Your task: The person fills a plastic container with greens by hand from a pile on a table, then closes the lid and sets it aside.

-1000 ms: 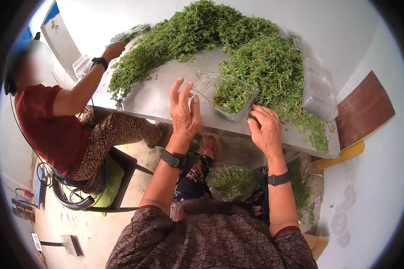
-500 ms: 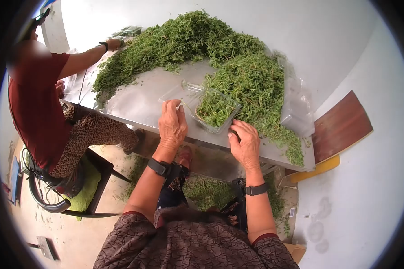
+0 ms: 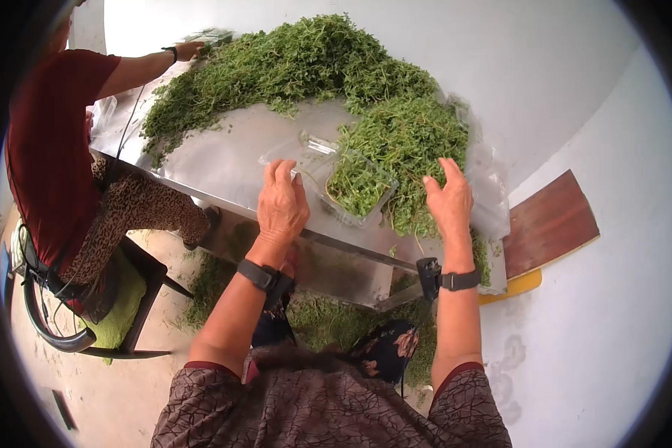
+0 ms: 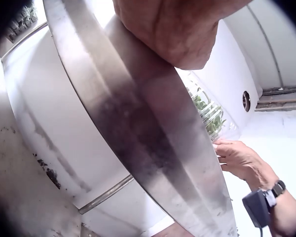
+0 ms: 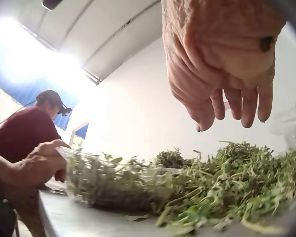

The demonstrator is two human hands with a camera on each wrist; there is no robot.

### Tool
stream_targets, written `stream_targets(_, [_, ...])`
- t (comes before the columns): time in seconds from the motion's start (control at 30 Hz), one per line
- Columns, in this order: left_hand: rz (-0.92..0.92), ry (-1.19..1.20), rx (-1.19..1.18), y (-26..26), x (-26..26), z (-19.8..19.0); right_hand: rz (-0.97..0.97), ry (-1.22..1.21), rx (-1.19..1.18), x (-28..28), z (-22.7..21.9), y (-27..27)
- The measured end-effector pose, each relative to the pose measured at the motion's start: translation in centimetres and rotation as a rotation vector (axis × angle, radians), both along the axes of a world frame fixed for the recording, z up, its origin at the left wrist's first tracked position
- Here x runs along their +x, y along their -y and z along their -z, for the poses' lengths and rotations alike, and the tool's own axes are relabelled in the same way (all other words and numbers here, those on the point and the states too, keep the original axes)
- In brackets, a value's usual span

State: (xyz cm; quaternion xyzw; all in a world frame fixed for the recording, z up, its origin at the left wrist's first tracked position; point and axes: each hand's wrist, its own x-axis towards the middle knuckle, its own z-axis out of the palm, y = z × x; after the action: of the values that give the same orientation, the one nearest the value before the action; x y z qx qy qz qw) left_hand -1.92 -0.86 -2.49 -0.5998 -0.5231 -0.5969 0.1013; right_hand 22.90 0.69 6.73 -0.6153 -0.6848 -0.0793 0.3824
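Note:
A clear plastic clamshell box [image 3: 362, 213] with leafy green stems in it stands near the table's front edge, its lid [image 3: 284, 149] folded out to the left. My left hand [image 3: 282, 205] is at the box's left side, fingers bent, pinching its clear plastic edge; the right wrist view shows this hand [image 5: 37, 165] at the box's end. My right hand [image 3: 451, 205] is raised to the right of the box, above the lower part of the green heap [image 3: 403, 142]. Its fingers hang loosely apart with nothing between them, over the leaves in the right wrist view.
The heap of greens curves along the back of the metal table [image 3: 231, 160]. Clear plastic containers [image 3: 487, 183] stand at its right end. To the left a person in a dark red shirt [image 3: 60, 134] reaches toward the heap. A brown board [image 3: 549, 224] leans by the wall.
My right hand has left the box's near right corner and risen to the right over the heap. My left hand has come down from raised fingers to the box's left side.

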Motion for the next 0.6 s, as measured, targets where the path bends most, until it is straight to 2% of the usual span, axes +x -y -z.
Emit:
stream_targets(0.07, [0.016,0.028,-0.03,0.2,0.0,-0.3,0.07,-0.019,-0.157,1.0,-1.1,-2.4])
stream_targets(0.23, [0.025,0.028,-0.053,0.3,0.0,-0.3,0.117,0.1,-0.304,1.6,-3.6,-7.1])
stream_targets(0.33, [0.006,0.034,-0.106,0.3,0.0,-0.3,0.068,0.076,-0.413,1.5,-4.0,-10.2])
stream_targets(0.4, [0.019,0.03,-0.119,0.4,0.0,-0.3,0.088,0.124,-0.39,1.4,-3.5,-11.6])
stream_targets(0.47, [0.016,0.027,-0.12,0.4,0.0,-0.3,0.135,0.184,-0.471,0.6,-3.3,-12.0])
stream_targets(0.5, [0.017,0.023,-0.128,0.4,-0.1,-0.3,0.13,0.237,-0.35,0.6,-2.3,-12.2])
stream_targets(0.6, [0.006,0.007,-0.057,0.3,-0.1,-0.2,0.1,0.365,-0.292,1.2,-1.2,-13.1])
